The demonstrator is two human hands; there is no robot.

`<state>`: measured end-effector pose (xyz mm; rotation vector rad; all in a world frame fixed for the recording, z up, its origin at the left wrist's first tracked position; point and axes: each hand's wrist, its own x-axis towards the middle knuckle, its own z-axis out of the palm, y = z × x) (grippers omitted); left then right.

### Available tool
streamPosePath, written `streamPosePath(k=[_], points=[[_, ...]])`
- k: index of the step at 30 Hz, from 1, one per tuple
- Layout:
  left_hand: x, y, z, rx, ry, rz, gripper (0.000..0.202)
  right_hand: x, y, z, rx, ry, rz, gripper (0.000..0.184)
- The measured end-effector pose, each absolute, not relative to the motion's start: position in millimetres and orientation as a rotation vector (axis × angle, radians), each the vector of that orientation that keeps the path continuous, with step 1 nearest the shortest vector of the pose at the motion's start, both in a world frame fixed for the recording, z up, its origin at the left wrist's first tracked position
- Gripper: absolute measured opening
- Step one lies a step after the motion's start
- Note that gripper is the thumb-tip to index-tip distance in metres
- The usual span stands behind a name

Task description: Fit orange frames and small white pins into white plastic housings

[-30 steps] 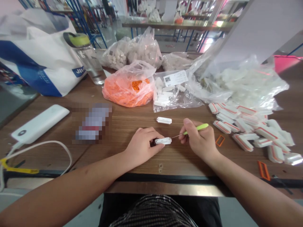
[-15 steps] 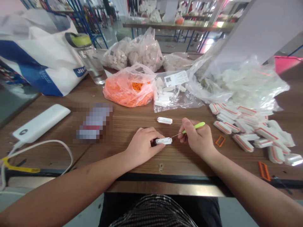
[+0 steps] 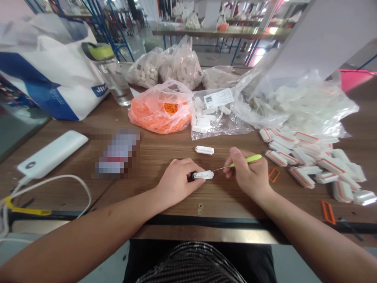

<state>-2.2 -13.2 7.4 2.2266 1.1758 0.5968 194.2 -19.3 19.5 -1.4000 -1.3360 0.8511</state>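
Note:
My left hand (image 3: 178, 181) is closed round a small white plastic connector housing (image 3: 204, 175) with a row of tiny holes, thumb on the near side and fingers on the far side. A thin pick with a lime-green handle (image 3: 250, 159) is pinched in my right hand (image 3: 249, 173). Its fine metal tip points left, close to the right end of the housing; whether the two touch I cannot tell. Just beyond the held piece lies another white housing (image 3: 204, 150). An orange rectangular seal (image 3: 273, 175) rests beside my right hand.
White housings with orange seals (image 3: 319, 163) lie heaped at right, near another orange seal (image 3: 328, 212). Behind are a bag of orange parts (image 3: 160, 114) and clear bags of white parts (image 3: 179, 67). A power bank (image 3: 53, 153), blurred-out flat object (image 3: 118, 151) and bottle (image 3: 113, 74) are left.
My right hand has shifted slightly to the right with the pick, and the handle's angle is flatter. My left hand keeps the white housing in about the same spot.

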Motion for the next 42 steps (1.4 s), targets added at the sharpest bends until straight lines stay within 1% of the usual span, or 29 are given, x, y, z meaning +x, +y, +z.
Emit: streamPosePath(k=[8,12,17,24,34,42], points=[[-1.2,-13.1,10.1,2.219,1.175,0.587,0.011,193.2,-13.3,17.7,-1.491,-1.319,0.952,0.047],[-1.3,-12.8,9.5,2.229,1.183,0.589,0.011,192.4,-12.9,18.1,-1.530,-1.336,0.939,0.046],[-1.8,-13.3,7.9,2.233,1.164,0.608,0.012,190.4,-19.8,18.6,-1.463,-1.420,0.882,0.045],[-1.8,-13.3,8.3,2.225,1.169,0.608,0.014,192.3,-21.7,20.2,-1.412,-1.392,0.831,0.046],[-0.8,-12.5,9.8,2.217,1.174,0.595,0.012,191.8,-17.2,19.3,-1.456,-1.378,0.881,0.044],[-2.9,-13.5,6.5,2.216,1.163,0.626,0.012,196.8,-19.0,18.9,-1.411,-1.315,0.944,0.046]])
